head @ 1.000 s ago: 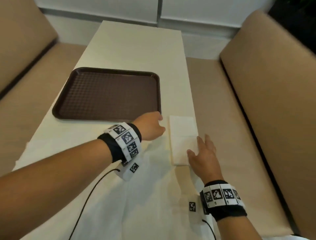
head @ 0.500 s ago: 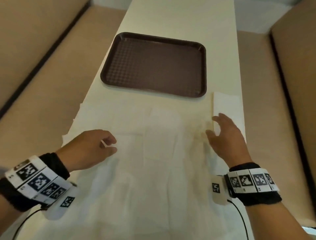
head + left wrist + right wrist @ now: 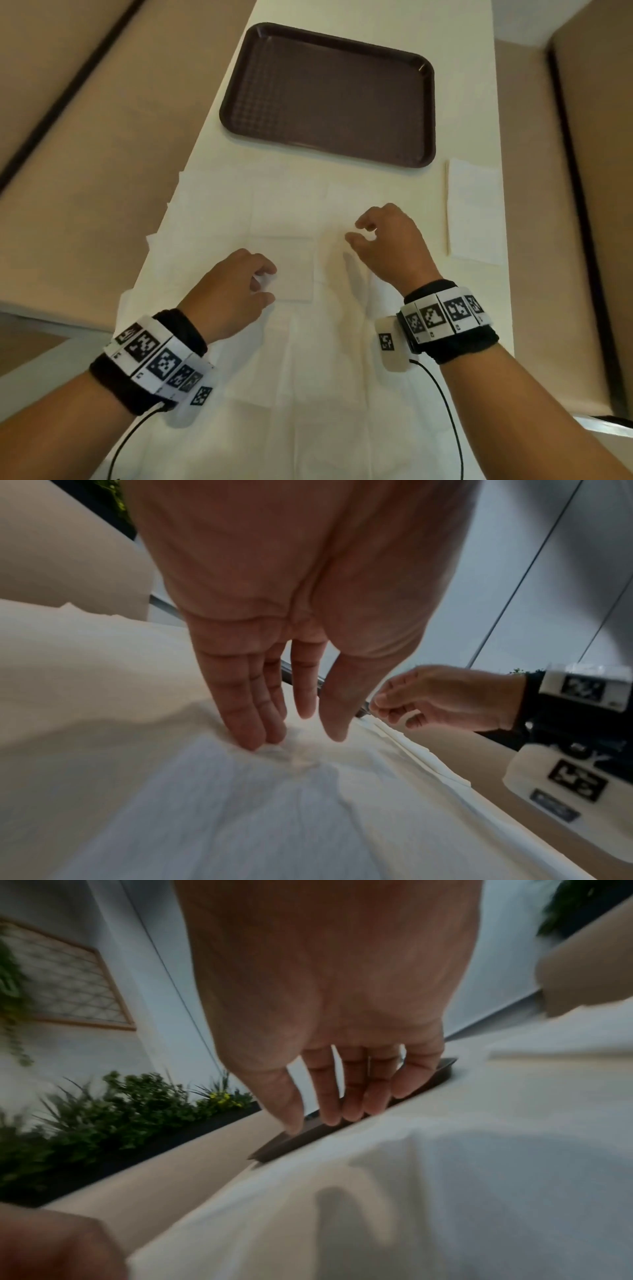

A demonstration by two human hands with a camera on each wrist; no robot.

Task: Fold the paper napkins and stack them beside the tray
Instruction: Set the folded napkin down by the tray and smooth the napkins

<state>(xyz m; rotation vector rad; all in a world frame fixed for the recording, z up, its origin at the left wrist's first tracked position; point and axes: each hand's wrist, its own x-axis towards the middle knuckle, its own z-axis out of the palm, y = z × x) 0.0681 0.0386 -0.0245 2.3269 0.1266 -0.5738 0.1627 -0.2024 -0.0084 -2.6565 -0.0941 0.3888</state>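
Edges of the overlapping unfolded napkins [image 3: 281, 219] are hard to separate; they are pressed by left hand [image 3: 229, 294] fingertips (straight), while the right hand [image 3: 387, 246], loosely curled and holding nothing, is poised above

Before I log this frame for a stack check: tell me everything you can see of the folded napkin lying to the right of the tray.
The folded napkin is white paper folded into a tall, narrow rectangle. It lies flat on the cream table, just off the near right corner of the brown tray, close to the table's right edge. Its left side shows a thicker layered edge. Whether it is one napkin or several cannot be told. Neither hand touches it; the right hand is to its left, apart from it.
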